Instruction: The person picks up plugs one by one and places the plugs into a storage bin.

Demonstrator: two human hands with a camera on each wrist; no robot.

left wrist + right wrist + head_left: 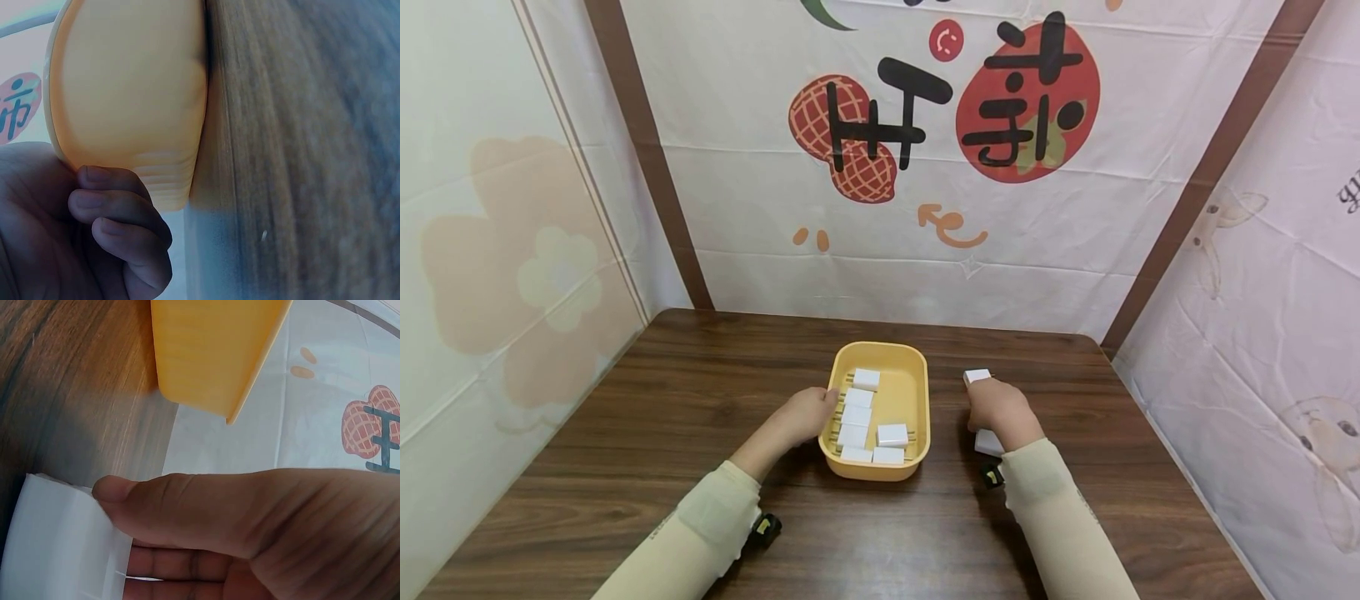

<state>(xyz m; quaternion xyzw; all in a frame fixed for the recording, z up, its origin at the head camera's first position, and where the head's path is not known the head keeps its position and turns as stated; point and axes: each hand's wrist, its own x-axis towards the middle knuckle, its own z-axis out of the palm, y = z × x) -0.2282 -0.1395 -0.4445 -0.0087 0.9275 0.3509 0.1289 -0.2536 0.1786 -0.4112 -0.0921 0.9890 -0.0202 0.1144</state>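
A yellow tray (902,472) on the table contains several white plug-in chargers (852,436) with metal prongs, most lined up along its left side. My left hand (808,414) holds the tray's left rim; in the left wrist view its fingers (115,200) curl against the outer wall. To the right of the tray, my right hand (1002,410) reaches down over more chargers. In the right wrist view its thumb lies against the edge of a white charger (59,544), with the other fingers partly hidden behind it. Another charger (977,376) lies just beyond this hand.
The dark wood table (715,358) ends at a printed white curtain (737,208) behind, with further curtains on both sides. Black wrist cameras (766,529) sit below both sleeves, close to the tabletop. Bare wood separates the tray from the right-hand chargers.
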